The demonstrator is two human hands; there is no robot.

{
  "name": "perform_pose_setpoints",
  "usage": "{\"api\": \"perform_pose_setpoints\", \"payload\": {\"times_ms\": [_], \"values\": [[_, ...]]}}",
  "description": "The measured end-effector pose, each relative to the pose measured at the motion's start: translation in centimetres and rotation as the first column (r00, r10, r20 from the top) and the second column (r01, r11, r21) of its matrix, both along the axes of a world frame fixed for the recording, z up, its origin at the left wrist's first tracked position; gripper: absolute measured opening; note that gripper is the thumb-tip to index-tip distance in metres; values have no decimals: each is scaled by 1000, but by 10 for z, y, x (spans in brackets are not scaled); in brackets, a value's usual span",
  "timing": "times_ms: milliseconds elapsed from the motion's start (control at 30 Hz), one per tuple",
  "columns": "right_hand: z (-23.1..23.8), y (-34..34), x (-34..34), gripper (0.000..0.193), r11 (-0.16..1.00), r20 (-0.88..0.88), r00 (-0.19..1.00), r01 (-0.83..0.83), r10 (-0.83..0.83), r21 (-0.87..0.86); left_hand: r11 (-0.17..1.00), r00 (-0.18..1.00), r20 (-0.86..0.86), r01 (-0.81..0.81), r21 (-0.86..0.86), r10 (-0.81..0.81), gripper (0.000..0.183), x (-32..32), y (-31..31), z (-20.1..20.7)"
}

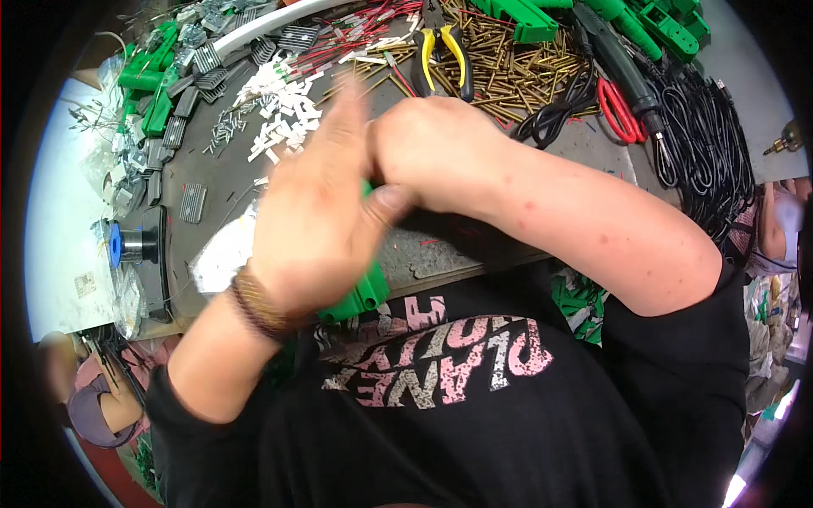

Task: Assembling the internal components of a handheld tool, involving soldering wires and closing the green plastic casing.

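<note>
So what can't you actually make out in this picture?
Head view only:
- Green plastic part: mostly hidden by the left hand and right hand.
- Fingertips of the left hand: motion-blurred, so its grip is unclear.
- Brass pins and white bits: too small to tell apart.
- Black cables: bent by the rim.

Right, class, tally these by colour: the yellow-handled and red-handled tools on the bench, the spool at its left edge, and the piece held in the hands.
Yellow-handled pliers: 1
Red-handled tool: 1
Blue-ended spool: 1
Green plastic piece, gripped by left hand and right hand: 1
Total: 4
</note>
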State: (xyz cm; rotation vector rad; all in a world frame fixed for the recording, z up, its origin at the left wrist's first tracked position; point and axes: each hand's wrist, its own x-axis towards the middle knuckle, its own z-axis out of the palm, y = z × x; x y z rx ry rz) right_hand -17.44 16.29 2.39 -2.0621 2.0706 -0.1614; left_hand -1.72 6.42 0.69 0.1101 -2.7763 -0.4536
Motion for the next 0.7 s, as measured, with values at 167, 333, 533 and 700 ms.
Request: {"api": "perform_pose_setpoints", "payload": {"times_ms": [167,333,533,700], "values": [[-1,-15,-15,22,994,107,991,66,-76,91,977,995,-87,24,-210,-44,84,-13,-5,-1],[18,24,-64,20,925,87,989,141,-118,-353,988,965,261,20,-155,21,66,-11,-1,16],[19,92,-136,16,924,91,979,200,-180,-326,995,941,324,79,68,-96,54,-34,-8,17],[14,65,-108,28,890,-129,882,457,-453,2,986,942,295,129,110,-156,49,-40,3,23]]}}
